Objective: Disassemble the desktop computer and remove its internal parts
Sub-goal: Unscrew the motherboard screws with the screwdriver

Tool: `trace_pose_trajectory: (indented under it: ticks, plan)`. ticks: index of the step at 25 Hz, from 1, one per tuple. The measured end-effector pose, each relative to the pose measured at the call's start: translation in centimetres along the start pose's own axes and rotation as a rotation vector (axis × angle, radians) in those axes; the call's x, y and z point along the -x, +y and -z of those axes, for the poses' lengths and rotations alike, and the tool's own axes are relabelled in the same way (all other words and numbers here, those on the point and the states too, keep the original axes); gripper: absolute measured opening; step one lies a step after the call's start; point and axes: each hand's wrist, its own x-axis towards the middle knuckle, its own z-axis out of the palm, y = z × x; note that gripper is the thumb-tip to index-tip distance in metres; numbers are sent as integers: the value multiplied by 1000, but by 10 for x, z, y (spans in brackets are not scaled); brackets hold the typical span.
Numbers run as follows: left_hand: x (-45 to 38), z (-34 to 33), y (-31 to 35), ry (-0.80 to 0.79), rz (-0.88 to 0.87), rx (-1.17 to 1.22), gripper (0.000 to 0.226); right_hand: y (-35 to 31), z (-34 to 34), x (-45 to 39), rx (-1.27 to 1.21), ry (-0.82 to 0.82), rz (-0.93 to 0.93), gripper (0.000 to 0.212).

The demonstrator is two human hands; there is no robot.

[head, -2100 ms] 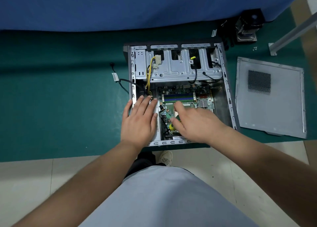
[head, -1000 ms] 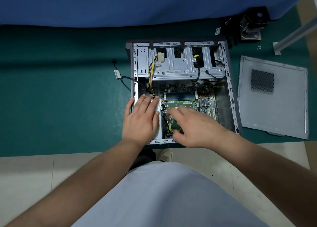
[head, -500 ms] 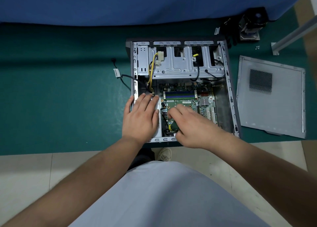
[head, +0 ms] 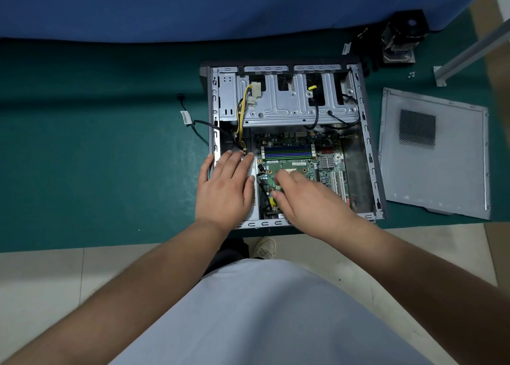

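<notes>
Now the case (head: 367, 143) lies open on its side on the green mat (head: 96, 157), near the mat's front edge, its motherboard (head: 292, 154) facing up in the near half. Blue memory slots (head: 287, 152) cross the board's far part, and a grey drive cage (head: 289, 99) fills the far half of the case. Yellow wires (head: 240, 113) run down the cage's left side to a white plug (head: 255, 89).

The left hand (head: 225, 189) lies flat with straight fingers on the silver block at the case's near-left corner, gripping nothing. The right hand (head: 309, 199) rests over the board with fingers bent down onto it; whether they pinch anything cannot be told.

A black cable (head: 198, 128) with a white tag trails out to the left of the case. The side panel (head: 433, 154) lies flat on the mat to the right, apart from the case. A black fan unit (head: 400, 38) sits beyond the case's far-right corner.
</notes>
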Motion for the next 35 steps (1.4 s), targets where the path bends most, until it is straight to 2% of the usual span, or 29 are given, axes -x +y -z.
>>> trace_pose_trajectory:
  ticks: [1, 3, 6, 7, 10, 12, 14, 16, 18, 22, 24, 27, 29, 32, 35]
  plan:
    - [0, 0, 0, 1, 0, -3, 47, 1, 0, 0, -28, -14, 42, 27]
    - [0, -1, 0, 1, 2, -9, 47, 3, 2, 1, -43, -51, 70, 38]
    - [0, -1, 0, 0, 6, -11, 47, 1, -2, 2, 65, 29, -36, 30]
    - [0, -1, -1, -1, 7, -13, 47, 1, -2, 2, 68, 35, -20, 28]
    - [0, -2, 0, 4, 5, -11, 47, 8, 1, 1, -57, -22, 69, 36]
    - [0, -2, 0, 4, 2, -13, 47, 9, 0, 1, -103, -28, 14, 39]
    - [0, -2, -1, 5, 2, -14, 47, 6, -3, 0, -56, 16, -42, 36]
    - [0, -2, -1, 9, 3, -11, 47, 7, -4, 0, -52, 31, -10, 28]
    - [1, -2, -1, 14, 1, -6, 47, 9, -3, 1, -61, 13, 36, 34]
    - [1, -2, -1, 20, 0, -6, 47, 6, -2, 1, 90, 62, -53, 32]
    - [0, -2, 0, 17, -1, -5, 47, 6, -2, 2, 36, 67, -32, 29]
    - [0, -2, -1, 20, -2, -5, 47, 8, -3, 4, 50, 61, -64, 39]
    - [0, -2, -1, 24, -2, -3, 46, 8, -5, 3, 40, 98, -139, 31]
    - [0, -3, 0, 25, -1, -2, 47, 12, -7, 3, -98, 92, -62, 17]
    - [0, -4, 0, 24, 0, -4, 46, 20, -8, 5, -135, 84, -67, 28]
